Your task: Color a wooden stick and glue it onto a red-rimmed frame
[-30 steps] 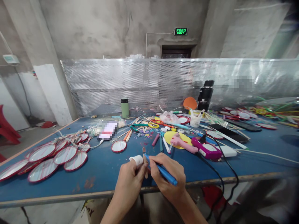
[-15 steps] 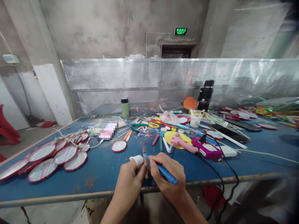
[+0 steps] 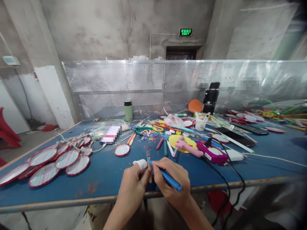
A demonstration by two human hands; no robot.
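Observation:
My left hand [image 3: 135, 179] pinches a wooden craft stick [image 3: 148, 155] near the table's front edge; the stick's upper end looks brownish. White wrapping covers one of that hand's fingers. My right hand [image 3: 174, 179] is closed around a blue marker pen [image 3: 171, 180], its tip end against or very close to the stick. Ahead of my left hand lies a small round disc with a red rim [image 3: 122, 150]. Beyond my right hand are a purple marker [image 3: 160, 143], a dark green marker [image 3: 165, 148] and a white marker [image 3: 170, 149].
Red-rimmed discs [image 3: 44, 175] are heaped at the left, by a phone [image 3: 111, 134]. A pink glue gun [image 3: 188, 147] lies on a yellow disc, beside a purple device [image 3: 212, 152] with black cables. Farther back stand a green bottle [image 3: 128, 111] and a black flask [image 3: 211, 99].
The blue marker's tip end has shifted slightly down along the stick, with my right hand moving a little. My left hand stays almost still.

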